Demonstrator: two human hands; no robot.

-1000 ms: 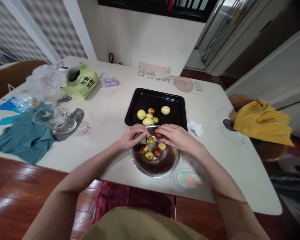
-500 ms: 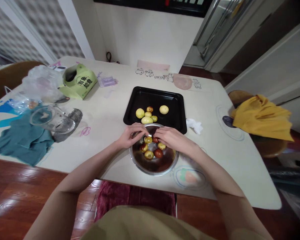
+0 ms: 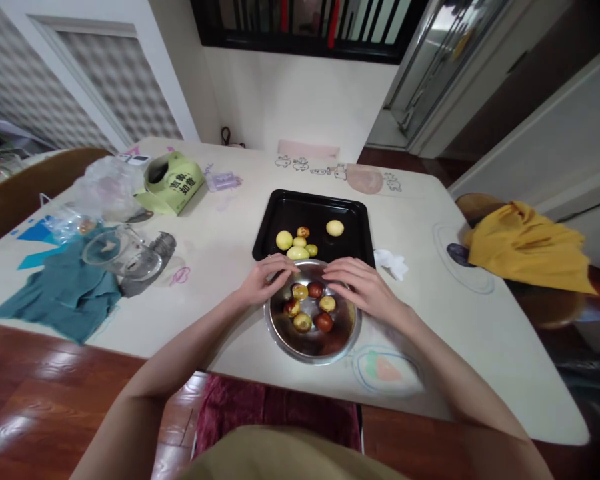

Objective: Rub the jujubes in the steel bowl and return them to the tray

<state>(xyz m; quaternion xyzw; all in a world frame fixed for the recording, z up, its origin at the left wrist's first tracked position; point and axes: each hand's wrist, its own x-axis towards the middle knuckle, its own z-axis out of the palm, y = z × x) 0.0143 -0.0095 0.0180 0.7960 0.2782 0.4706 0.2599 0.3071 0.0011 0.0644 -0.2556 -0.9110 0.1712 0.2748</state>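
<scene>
A shiny metal bowl [image 3: 314,353] holds several jujubes, some reddish brown like this jujube [image 3: 324,323], others yellow-green with brown patches like this jujube [image 3: 303,323]. At its upper left rim is my left hand [image 3: 267,279], fingers extended toward the inside, thumb apart, nothing visible in it. My right hand [image 3: 367,287] hovers over the upper right rim, its fingers spread and empty. Just behind the bowl, a black tray [image 3: 320,203] carries several yellow and green fruits, among them a pale yellow fruit [image 3: 335,228] set apart on the right.
Left on the table are a glass pitcher [image 3: 130,257], a teal cloth [image 3: 70,293], a green paper box [image 3: 175,183] and a clear plastic bag [image 3: 107,187]. A crumpled white tissue [image 3: 391,263] lies right of the tray. A yellow cloth [image 3: 525,247] drapes over a chair at right.
My right hand has drawn back to the right, away from the jujubes, and its fingers have spread. The hands are farther apart. The view has tilted up slightly.
</scene>
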